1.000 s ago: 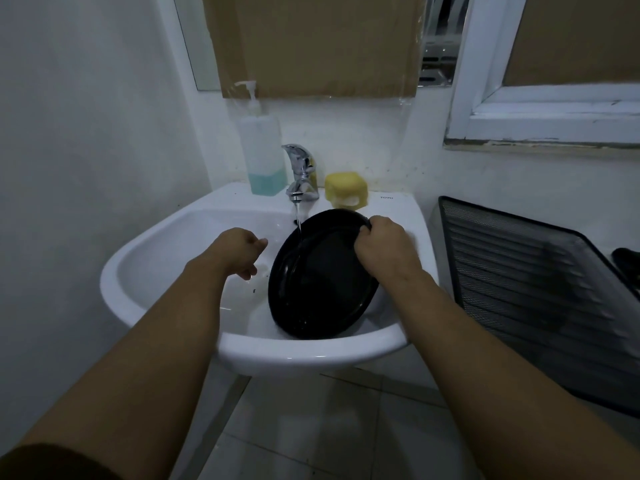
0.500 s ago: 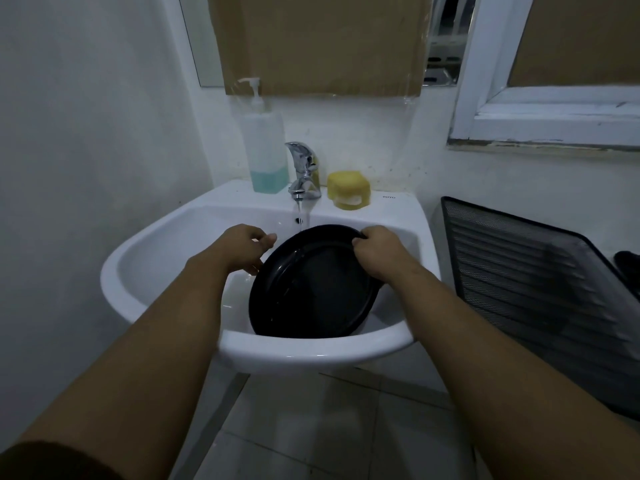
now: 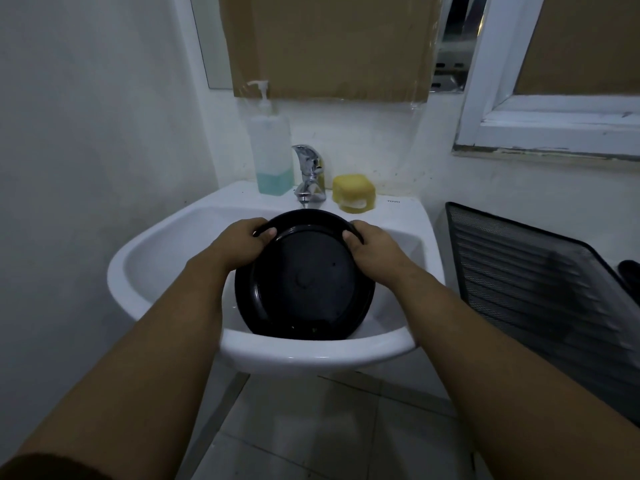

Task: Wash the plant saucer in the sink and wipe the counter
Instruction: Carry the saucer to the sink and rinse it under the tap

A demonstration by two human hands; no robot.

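Both hands, left [image 3: 242, 245] and right [image 3: 372, 249], are gripping the black saucer's [image 3: 304, 282] upper rim, tilting it inside the sink [image 3: 145, 268] below the tap [image 3: 308, 178]. Risk: wet plastic slipping free, splashing over the rim.

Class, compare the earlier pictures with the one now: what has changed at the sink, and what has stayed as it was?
The left hand, free before, moved right and now grips the black saucer at its upper-left rim. The saucer turned to face the viewer more squarely, its top rim below the tap. The right hand still grips its upper-right rim; sink, soap bottle and yellow sponge are unmoved.
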